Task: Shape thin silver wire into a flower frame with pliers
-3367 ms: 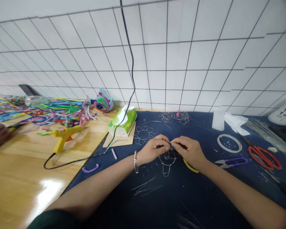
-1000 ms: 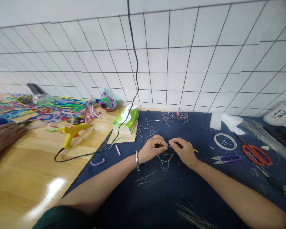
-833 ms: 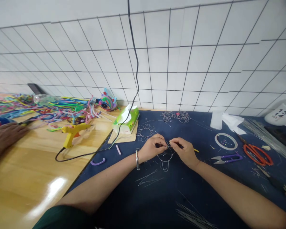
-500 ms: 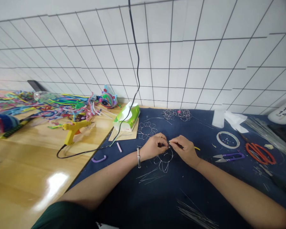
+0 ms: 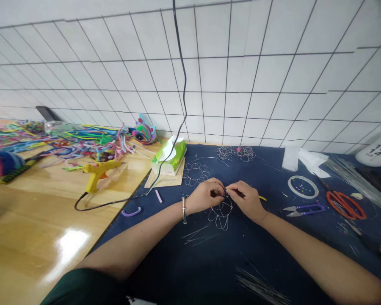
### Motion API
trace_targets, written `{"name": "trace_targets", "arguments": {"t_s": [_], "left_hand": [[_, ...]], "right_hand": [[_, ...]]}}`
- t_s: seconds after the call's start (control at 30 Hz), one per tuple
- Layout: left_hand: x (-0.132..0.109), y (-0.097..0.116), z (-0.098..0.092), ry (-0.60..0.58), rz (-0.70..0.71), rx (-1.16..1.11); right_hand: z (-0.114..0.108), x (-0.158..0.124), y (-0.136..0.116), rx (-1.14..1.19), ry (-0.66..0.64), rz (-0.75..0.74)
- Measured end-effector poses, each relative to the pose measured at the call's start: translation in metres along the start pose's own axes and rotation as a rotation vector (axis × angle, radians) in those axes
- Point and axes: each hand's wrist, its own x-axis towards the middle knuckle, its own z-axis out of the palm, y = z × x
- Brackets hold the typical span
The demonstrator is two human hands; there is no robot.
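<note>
Between my hands is a wire flower (image 5: pixel 221 221), a thin ring with looped petals hanging below my fingers. My left hand (image 5: pixel 207 196), with a bangle at the wrist, pinches its upper edge. From the other side my right hand (image 5: pixel 245 199) pinches the wire with thumb and forefinger, its fingertips almost touching the left ones. The exact spot where the fingers meet is partly hidden. A finished-looking wire flower (image 5: pixel 196 174) lies flat on the dark blue cloth (image 5: pixel 190 271) just beyond my left hand. A yellow tip (image 5: pixel 262 198) pokes out behind my right hand.
Right: purple snips (image 5: pixel 305 209), orange-handled scissors (image 5: pixel 346 205), a white ring dish (image 5: pixel 303 195) with beads, a mug (image 5: pixel 376 151). Left: a yellow glue gun (image 5: pixel 98 173), its cord, a tissue pack (image 5: pixel 169 157), pipe cleaners (image 5: pixel 95 135). Loose wires (image 5: pixel 260 286) lie in front.
The wire flower has turned and shifted slightly to the right beneath my fingers. Both hands keep their pinch in nearly the same place.
</note>
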Motion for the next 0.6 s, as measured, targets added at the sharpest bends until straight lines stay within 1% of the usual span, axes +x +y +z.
{"name": "trace_targets", "arguments": {"t_s": [0.17, 0.4, 0.6], "left_hand": [[0.0009, -0.0009, -0.0004, 0.03, 0.023, -0.004], [0.0015, -0.003, -0.0017, 0.047, 0.051, 0.032], [-0.0001, -0.0039, -0.0005, 0.049, 0.055, 0.02]], "right_hand": [[0.0002, -0.0009, 0.0015, -0.005, 0.028, 0.014], [-0.0001, -0.0017, -0.0003, -0.001, 0.028, 0.003], [0.0002, -0.0013, 0.0011, -0.01, 0.021, -0.043]]}}
